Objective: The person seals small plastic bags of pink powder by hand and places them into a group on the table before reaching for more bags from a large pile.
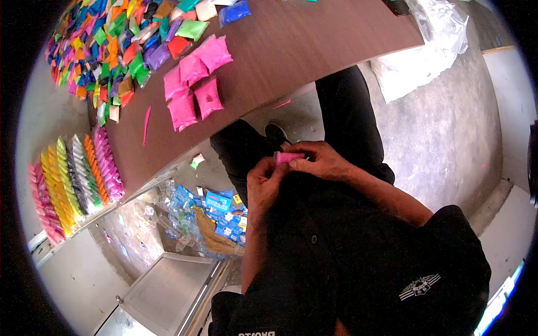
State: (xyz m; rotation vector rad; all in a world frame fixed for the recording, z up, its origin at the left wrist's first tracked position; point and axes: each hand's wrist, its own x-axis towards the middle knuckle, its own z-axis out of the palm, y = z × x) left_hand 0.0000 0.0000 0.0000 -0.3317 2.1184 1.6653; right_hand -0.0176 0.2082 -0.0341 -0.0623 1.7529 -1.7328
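Observation:
A small pink packet (284, 157) is pinched between my two hands, above my lap and just off the table's edge. My left hand (263, 180) grips its left side with fingers and thumb closed. On the other side, my right hand (322, 161) is closed on the packet's right end, and the fingers partly cover it. Several plump pink packets (193, 68) lie grouped on the brown table (280, 47), beyond my hands. A thin pink stick (147, 126) rests on the table to their left.
A large heap of coloured packets (112, 50) covers the table's far left. Twisted coloured strips (73, 182) stand at the left edge. Below are a straw broom (216, 232), blue wrappers (227, 215) and a metal cabinet (171, 285). Clear plastic (426, 53) hangs at the right.

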